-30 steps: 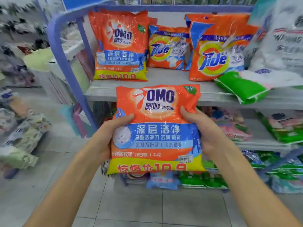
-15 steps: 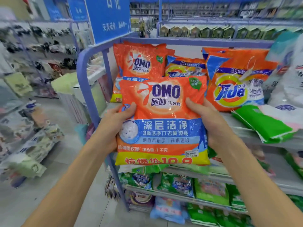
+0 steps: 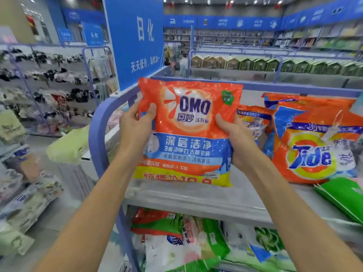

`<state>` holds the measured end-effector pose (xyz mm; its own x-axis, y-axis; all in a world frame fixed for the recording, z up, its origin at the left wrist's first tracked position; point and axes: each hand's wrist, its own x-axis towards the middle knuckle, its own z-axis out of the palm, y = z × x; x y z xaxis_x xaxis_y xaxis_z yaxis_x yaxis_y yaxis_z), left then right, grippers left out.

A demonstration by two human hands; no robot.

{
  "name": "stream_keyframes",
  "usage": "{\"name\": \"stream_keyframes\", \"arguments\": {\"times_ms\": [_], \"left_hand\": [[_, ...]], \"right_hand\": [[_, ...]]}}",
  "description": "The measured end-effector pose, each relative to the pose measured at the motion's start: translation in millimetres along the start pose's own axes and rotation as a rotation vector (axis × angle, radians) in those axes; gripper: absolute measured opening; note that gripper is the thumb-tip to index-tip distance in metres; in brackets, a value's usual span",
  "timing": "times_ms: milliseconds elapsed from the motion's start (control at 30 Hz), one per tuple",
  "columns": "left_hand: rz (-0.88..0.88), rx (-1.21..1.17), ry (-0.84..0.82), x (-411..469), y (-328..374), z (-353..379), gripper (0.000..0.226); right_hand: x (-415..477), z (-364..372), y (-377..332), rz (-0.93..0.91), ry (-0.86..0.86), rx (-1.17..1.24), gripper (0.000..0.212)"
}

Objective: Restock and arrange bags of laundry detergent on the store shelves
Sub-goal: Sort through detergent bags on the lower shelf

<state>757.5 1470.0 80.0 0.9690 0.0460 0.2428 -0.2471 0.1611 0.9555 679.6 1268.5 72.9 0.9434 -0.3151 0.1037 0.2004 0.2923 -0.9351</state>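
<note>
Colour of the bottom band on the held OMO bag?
OMO bag bottom band: yellow, red lettering. Head view.

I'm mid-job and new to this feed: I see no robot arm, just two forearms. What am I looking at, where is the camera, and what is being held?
There is no machine here. A person works bare-handed, and the single picture comes from a wide-angle camera worn on their head, looking forward and down, so the forearms are the person's own. The left hand and the right hand grip the sides of an orange OMO bag, held upright with the thumbs on its front. The bag is at the top shelf; I cannot tell whether its bottom edge rests there. To its right on that shelf stand a large Tide bag and a smaller Tide bag behind it. A green bag lies at the shelf's front edge.
</note>
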Motion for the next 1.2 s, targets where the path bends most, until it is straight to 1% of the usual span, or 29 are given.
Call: {"name": "stream_keyframes", "arguments": {"times_ms": [67, 133, 167, 233, 267, 333, 367, 400, 533, 600, 733, 867, 967, 1067, 1133, 1200], "left_hand": [[0.006, 0.044, 0.066, 16.1, -15.5, -1.9, 0.016], [-0.004, 0.069, 0.095, 24.0, -31.6, -4.3, 0.019], [-0.001, 0.086, 0.105, 26.1, -35.7, -4.7, 0.019], [0.002, 0.096, 0.125, 28.6, -38.0, -5.2, 0.020], [-0.002, 0.081, 0.139, 29.2, -37.3, -5.4, 0.019], [0.002, 0.052, 0.174, 29.1, -38.2, -6.0, 0.014], [0.012, 0.063, 0.191, 28.7, -37.8, -5.4, 0.014], [0.010, 0.076, 0.190, 29.6, -38.0, -5.3, 0.016], [-0.123, 0.017, 0.092, 34.4, -25.1, -2.1, 0.030], [-0.088, -0.007, 0.100, 38.5, -17.7, 0.8, 0.028], [-0.038, -0.136, 0.187, 40.1, -14.8, 6.9, 0.017], [0.006, -0.107, 0.205, 37.1, -19.2, 7.2, 0.018], [0.012, -0.054, 0.218, 30.3, -21.1, 0.8, 0.025], [-0.043, -0.036, 0.163, 16.2, -35.6, -8.3, 0.025], [-0.050, 0.018, 0.115, 3.8, -50.8, -15.2, 0.033], [-0.055, 0.108, 0.054, -7.9, -63.4, -21.4, 0.049]], "right_hand": [[13.0, 1.6, 14.7, 0.093, -0.042, -0.054, 0.027], [20.4, -0.9, 26.6, 0.162, -0.066, -0.166, 0.027], [23.4, -2.3, 27.7, 0.154, -0.057, -0.199, 0.022], [30.6, -3.5, 20.8, 0.072, -0.018, -0.227, 0.010], [34.9, -2.7, 14.5, 0.021, -0.001, -0.223, 0.006], [44.4, -0.8, 2.9, -0.049, 0.023, -0.201, 0.007], [48.4, 0.9, 0.7, -0.054, 0.029, -0.198, 0.009], [51.6, 2.7, 1.4, -0.043, 0.033, -0.190, 0.010], [52.8, 2.0, 11.6, 0.065, 0.032, -0.060, 0.019], [52.4, 0.6, 8.8, 0.057, 0.029, -0.011, 0.022], [54.2, 0.7, -1.4, -0.030, 0.017, 0.033, 0.016], [47.6, -2.6, 2.6, -0.022, 0.034, -0.025, 0.024], [27.9, -11.7, 14.1, -0.008, 0.002, -0.205, 0.031], [4.3, -17.2, 35.0, 0.037, -0.039, -0.315, 0.045], [-6.9, -17.9, 46.3, 0.026, -0.016, -0.333, 0.052], [-14.2, -17.0, 51.4, 0.001, 0.012, -0.380, 0.056]]}}
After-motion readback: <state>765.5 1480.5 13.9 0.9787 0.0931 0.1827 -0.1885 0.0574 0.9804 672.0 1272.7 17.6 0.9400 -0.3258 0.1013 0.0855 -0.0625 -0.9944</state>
